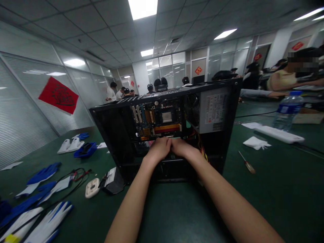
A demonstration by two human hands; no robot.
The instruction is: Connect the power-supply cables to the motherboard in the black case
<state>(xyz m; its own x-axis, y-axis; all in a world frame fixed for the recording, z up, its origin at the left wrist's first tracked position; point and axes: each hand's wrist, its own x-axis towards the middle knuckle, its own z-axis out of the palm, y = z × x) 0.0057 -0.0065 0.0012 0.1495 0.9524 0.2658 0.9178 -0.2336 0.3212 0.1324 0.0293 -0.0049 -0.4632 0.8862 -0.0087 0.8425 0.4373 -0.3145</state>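
An open black computer case point(227, 111) stands on the green table, its side off. Inside I see the motherboard point(158, 119), a fan point(192, 108) and a grey power supply point(214, 109). My left hand point(159, 149) and my right hand point(181, 147) reach into the case just below the motherboard, knuckles touching each other. Both hands are curled closed with the fingertips hidden inside the case; what they grip cannot be made out.
A screwdriver point(247, 163) and crumpled tissue point(256, 143) lie right of the case, with a white keyboard point(279, 134) and water bottle point(288, 111) beyond. Blue-white gloves point(43, 173), cables, a blue tray point(86, 150) and a small white device point(92, 187) lie left. Other people sit behind.
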